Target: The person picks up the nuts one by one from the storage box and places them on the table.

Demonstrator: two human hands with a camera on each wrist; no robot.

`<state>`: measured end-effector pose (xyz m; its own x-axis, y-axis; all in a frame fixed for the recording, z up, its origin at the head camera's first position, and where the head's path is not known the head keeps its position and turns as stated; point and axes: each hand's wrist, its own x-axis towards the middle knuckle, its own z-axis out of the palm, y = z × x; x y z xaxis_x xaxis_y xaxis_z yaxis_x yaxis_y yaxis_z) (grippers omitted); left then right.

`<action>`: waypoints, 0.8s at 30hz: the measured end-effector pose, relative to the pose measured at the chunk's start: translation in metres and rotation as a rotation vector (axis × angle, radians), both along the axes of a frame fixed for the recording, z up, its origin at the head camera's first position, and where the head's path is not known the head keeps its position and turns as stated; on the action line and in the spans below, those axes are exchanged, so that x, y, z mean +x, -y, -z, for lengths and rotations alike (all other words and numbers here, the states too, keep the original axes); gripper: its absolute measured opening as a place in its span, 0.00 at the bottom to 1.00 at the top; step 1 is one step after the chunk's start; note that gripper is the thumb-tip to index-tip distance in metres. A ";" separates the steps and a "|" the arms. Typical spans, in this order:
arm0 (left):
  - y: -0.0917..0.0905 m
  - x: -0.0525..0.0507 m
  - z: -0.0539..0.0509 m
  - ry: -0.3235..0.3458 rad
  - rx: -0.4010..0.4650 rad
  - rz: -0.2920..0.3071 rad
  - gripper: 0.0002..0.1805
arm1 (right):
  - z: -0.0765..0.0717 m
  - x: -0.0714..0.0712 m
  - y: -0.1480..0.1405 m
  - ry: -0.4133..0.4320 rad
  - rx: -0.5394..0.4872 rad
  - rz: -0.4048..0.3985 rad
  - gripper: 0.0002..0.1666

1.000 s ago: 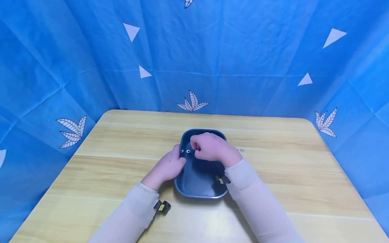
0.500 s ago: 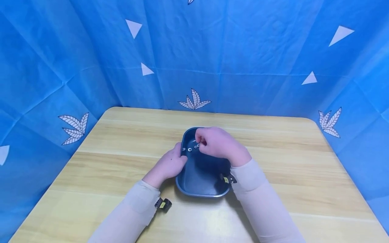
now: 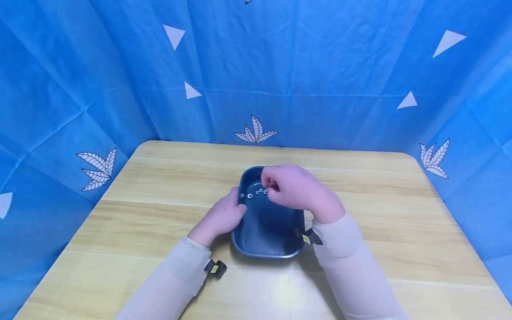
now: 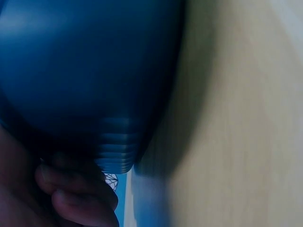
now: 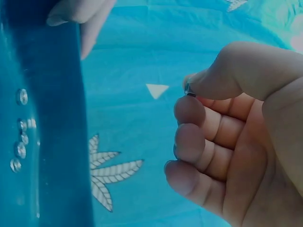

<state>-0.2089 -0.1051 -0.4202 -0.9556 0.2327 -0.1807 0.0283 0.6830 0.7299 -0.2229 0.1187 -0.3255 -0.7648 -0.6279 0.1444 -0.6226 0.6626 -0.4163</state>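
A dark blue tray [image 3: 268,231] lies on the table. My left hand [image 3: 219,220] grips its left rim, thumb over the edge; curled fingers [image 4: 80,203] show beside the tray wall [image 4: 85,71] in the left wrist view. Above the tray's far right part, my right hand [image 3: 298,189] pinches a small shiny metal piece [image 5: 189,88] between thumb and index finger, clear of the tray. Several small metal nuts lie inside near the far end, among them one nut [image 3: 250,196] by my left thumb and another nut [image 5: 22,96] in the right wrist view.
The wooden table [image 3: 380,213] extends on both sides of the tray. A blue patterned curtain [image 3: 340,66] stands along its far edge and sides. A small black wrist camera [image 3: 218,269] sits at the left cuff, near the tray's front left corner.
My right hand has moved right and slightly away, uncovering more nuts in the tray. The small pieces seen on the table right of the tray are out of sight. My left hand keeps its grip.
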 end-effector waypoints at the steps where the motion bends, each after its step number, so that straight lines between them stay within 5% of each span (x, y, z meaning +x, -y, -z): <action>1: 0.000 0.000 0.000 0.000 0.002 -0.001 0.29 | -0.001 0.001 -0.002 0.001 -0.001 0.011 0.08; 24: -0.001 0.000 0.001 0.024 0.021 -0.006 0.31 | -0.014 0.008 -0.071 0.053 -0.007 0.182 0.05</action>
<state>-0.2085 -0.1044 -0.4214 -0.9524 0.2314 -0.1984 0.0070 0.6673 0.7448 -0.2150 0.1894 -0.3114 -0.8723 -0.4777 0.1043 -0.4697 0.7594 -0.4502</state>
